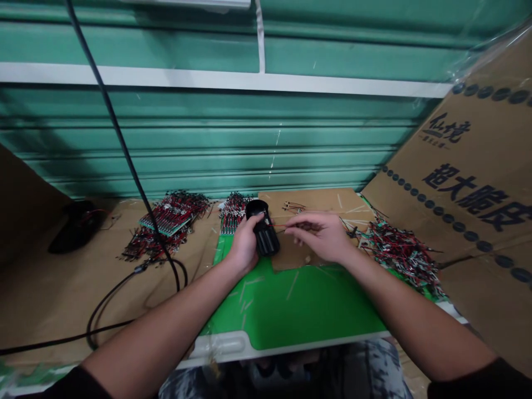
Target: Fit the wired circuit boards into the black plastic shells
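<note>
A black plastic housing (267, 239), hollow and round at its far end, is gripped in my left hand (245, 244), with the thumb pressed near its upper part. From the housing a thin red wire (279, 225) runs to the right. My right hand (322, 235) pinches the end of that wire between thumb and fingers, beside the housing. Under both hands lie a piece of brown cardboard (291, 257) and a green board (316, 305) with a white rim. What sits inside the housing is too dark to make out.
Wired circuit boards are piled at the left (174, 213), behind the housing (233, 210) and at the right (403, 249). A black cable (120, 138) hangs down on the left. Another black part (77, 224) lies far left. A large printed carton (469, 166) stands at the right.
</note>
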{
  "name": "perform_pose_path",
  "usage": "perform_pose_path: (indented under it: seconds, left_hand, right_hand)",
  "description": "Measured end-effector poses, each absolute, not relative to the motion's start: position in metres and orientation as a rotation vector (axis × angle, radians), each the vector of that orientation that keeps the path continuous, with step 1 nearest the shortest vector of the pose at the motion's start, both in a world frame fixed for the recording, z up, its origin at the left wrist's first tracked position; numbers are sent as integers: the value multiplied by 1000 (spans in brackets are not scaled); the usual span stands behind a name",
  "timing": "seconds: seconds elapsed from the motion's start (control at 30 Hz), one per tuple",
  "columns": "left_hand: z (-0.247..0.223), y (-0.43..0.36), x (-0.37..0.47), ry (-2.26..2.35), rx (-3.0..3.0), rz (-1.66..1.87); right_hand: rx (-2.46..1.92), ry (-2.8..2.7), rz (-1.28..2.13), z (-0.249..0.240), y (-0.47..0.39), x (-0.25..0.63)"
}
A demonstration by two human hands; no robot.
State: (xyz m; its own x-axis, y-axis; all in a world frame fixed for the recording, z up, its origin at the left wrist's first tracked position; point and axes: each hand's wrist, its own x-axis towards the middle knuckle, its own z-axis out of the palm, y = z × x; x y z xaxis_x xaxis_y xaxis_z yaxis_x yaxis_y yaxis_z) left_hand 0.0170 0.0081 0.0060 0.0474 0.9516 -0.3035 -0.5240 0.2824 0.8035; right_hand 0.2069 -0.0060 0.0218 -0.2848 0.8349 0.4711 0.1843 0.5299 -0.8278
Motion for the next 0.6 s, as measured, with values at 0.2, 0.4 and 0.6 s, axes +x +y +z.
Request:
perform_pose_path:
  seconds: [0.2,0.4,0.6]
  left_hand:
    - [14,-1,17,880,661,1152]
    - [12,-5,18,856,658,1085]
    - [13,-4,17,816,592,1046]
  right_hand:
    - [-986,-1571,886,20,5,214]
    - [-1059,-1657,721,19,5,217]
    - [-1041,-1813,521,26,5,222]
